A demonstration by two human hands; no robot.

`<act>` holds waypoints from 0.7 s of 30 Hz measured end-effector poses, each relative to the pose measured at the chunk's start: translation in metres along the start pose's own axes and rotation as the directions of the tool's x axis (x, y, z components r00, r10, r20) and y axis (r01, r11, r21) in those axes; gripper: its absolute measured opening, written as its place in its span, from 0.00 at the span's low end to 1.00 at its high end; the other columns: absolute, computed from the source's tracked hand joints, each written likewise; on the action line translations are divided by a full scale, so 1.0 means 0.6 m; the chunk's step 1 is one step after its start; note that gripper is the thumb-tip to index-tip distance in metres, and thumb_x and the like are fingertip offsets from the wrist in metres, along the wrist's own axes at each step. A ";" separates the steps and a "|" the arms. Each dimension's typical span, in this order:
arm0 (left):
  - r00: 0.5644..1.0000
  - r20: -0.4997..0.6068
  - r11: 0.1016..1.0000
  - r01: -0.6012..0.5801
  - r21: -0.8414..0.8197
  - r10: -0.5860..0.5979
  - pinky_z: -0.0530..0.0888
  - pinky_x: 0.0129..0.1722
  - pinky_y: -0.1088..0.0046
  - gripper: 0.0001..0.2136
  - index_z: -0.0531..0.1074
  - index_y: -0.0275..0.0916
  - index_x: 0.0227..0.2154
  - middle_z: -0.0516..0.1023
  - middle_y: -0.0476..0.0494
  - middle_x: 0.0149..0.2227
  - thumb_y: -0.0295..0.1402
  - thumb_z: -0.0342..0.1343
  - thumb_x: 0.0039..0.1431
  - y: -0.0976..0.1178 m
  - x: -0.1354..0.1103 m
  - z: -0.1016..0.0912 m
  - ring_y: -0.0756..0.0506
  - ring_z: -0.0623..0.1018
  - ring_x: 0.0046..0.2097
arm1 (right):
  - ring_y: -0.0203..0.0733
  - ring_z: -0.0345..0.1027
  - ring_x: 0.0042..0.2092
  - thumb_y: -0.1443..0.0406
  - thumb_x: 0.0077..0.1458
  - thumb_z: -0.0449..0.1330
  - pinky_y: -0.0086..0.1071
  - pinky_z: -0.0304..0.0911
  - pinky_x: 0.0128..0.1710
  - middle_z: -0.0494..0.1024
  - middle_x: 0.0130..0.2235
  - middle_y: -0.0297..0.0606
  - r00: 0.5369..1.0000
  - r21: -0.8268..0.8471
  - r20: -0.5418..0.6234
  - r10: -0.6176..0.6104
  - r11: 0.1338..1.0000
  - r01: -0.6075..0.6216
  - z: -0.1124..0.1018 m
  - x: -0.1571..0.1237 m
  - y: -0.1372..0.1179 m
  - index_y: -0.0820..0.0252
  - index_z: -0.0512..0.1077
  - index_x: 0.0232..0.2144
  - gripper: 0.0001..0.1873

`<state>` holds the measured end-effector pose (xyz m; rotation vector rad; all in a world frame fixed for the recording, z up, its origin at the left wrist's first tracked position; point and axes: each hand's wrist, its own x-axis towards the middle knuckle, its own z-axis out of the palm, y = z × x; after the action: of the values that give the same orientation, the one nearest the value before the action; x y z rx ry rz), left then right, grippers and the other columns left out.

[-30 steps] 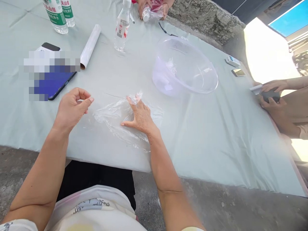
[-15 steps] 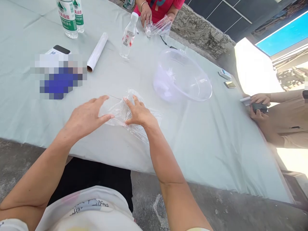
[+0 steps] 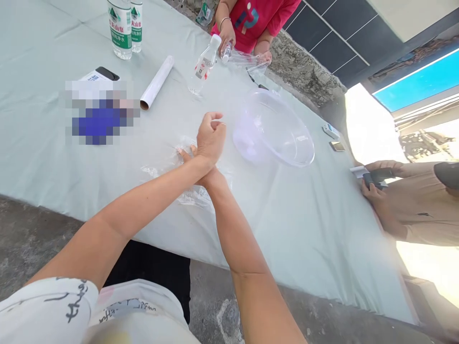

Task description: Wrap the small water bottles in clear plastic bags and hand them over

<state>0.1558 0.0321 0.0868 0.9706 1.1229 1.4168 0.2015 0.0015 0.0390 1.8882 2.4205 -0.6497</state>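
Crumpled clear plastic film (image 3: pixel 195 197) lies on the cloth-covered table in front of me. On the film rests my right hand (image 3: pixel 189 155), fingers apart, its back partly covered by my left wrist. My left hand (image 3: pixel 212 136) is crossed over the right wrist and raised just beyond it. Its fingers are curled in, and I cannot make out whether film is between them. To its right stands a clear plastic basin (image 3: pixel 292 160). A clear bottle with a white cap (image 3: pixel 203 67) is upright behind my hands.
A white roll with a cardboard core (image 3: pixel 158 82) lies left of the bottle. Two large water bottles (image 3: pixel 120 31) and a dark phone (image 3: pixel 107 73) are farther left. Across the table a person in red (image 3: pixel 251 21) handles a bottle and film; another person's hands (image 3: pixel 375 191) hold a dark object at right.
My left hand has swung right and crossed over my right wrist, its spread fingers now curled. My right hand stays on the film. The view has shifted slightly.
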 end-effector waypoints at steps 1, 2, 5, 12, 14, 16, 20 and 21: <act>1.000 -0.007 1.000 -0.016 0.017 0.016 0.74 0.47 0.70 0.12 0.65 0.42 0.44 0.74 0.49 0.36 0.23 0.46 0.61 -0.021 0.007 -0.012 0.48 0.78 0.44 | 0.66 0.47 0.71 0.52 0.40 0.73 0.61 0.53 0.66 0.59 0.70 0.41 1.000 -0.028 0.022 0.005 1.000 -0.005 -0.005 0.000 -0.001 0.43 0.62 0.65 0.50; 0.999 0.010 0.999 -0.036 0.031 0.036 0.75 0.46 0.70 0.12 0.65 0.42 0.43 0.73 0.49 0.35 0.22 0.45 0.60 -0.038 0.010 -0.028 0.49 0.78 0.43 | 0.67 0.49 0.70 0.53 0.37 0.74 0.63 0.56 0.64 0.59 0.69 0.43 0.999 -0.057 0.051 0.015 0.998 -0.013 -0.010 0.001 -0.002 0.44 0.60 0.66 0.53; 0.997 0.057 0.995 -0.057 0.086 0.053 0.75 0.43 0.71 0.12 0.65 0.43 0.41 0.72 0.51 0.33 0.22 0.44 0.59 -0.072 0.002 -0.086 0.50 0.78 0.40 | 0.65 0.46 0.71 0.52 0.39 0.74 0.63 0.58 0.62 0.53 0.72 0.45 0.993 -0.125 0.112 0.023 0.992 -0.008 -0.023 0.010 0.000 0.46 0.57 0.67 0.55; 0.946 0.239 0.767 -0.319 0.557 0.220 0.74 0.50 0.65 0.15 0.71 0.40 0.41 0.78 0.44 0.41 0.21 0.42 0.59 -0.117 -0.003 -0.181 0.46 0.77 0.45 | 0.58 0.34 0.75 0.49 0.44 0.72 0.61 0.43 0.69 0.41 0.75 0.44 0.984 -0.107 0.172 -0.039 0.993 0.058 -0.055 0.054 0.049 0.44 0.49 0.71 0.58; 0.910 0.360 0.608 -0.407 0.682 0.205 0.73 0.53 0.60 0.15 0.73 0.39 0.41 0.79 0.39 0.45 0.21 0.44 0.59 -0.120 0.002 -0.191 0.42 0.77 0.49 | 0.54 0.38 0.75 0.49 0.47 0.70 0.55 0.45 0.70 0.45 0.74 0.43 0.981 -0.093 0.171 -0.096 0.989 0.113 -0.070 0.073 0.071 0.47 0.52 0.70 0.53; 0.894 0.413 0.447 -0.446 0.775 0.177 0.71 0.56 0.54 0.13 0.75 0.37 0.43 0.78 0.34 0.49 0.23 0.47 0.61 -0.119 0.004 -0.194 0.37 0.75 0.54 | 0.51 0.45 0.73 0.51 0.53 0.66 0.50 0.47 0.70 0.54 0.72 0.43 0.990 -0.087 0.104 -0.099 0.990 0.108 -0.086 0.099 0.095 0.50 0.59 0.68 0.43; 0.909 0.392 0.233 -0.416 0.879 0.143 0.68 0.61 0.50 0.15 0.73 0.35 0.52 0.71 0.28 0.60 0.29 0.54 0.63 -0.116 -0.003 -0.192 0.31 0.67 0.65 | 0.55 0.60 0.67 0.57 0.57 0.61 0.50 0.54 0.67 0.67 0.65 0.53 0.971 0.023 -0.182 0.153 0.988 -0.151 -0.116 0.184 0.137 0.61 0.66 0.63 0.33; 0.916 0.381 0.203 -0.400 0.894 0.129 0.68 0.62 0.50 0.17 0.72 0.35 0.54 0.68 0.26 0.63 0.31 0.55 0.63 -0.115 -0.005 -0.192 0.30 0.64 0.68 | 0.56 0.62 0.66 0.57 0.57 0.61 0.50 0.56 0.66 0.68 0.64 0.55 0.945 0.121 -0.236 0.225 0.972 -0.201 -0.122 0.212 0.143 0.62 0.64 0.64 0.35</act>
<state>0.0617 0.0153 -0.0075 2.2779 1.7425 0.6283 0.2641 0.1593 0.0469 2.3593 2.3027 -0.5556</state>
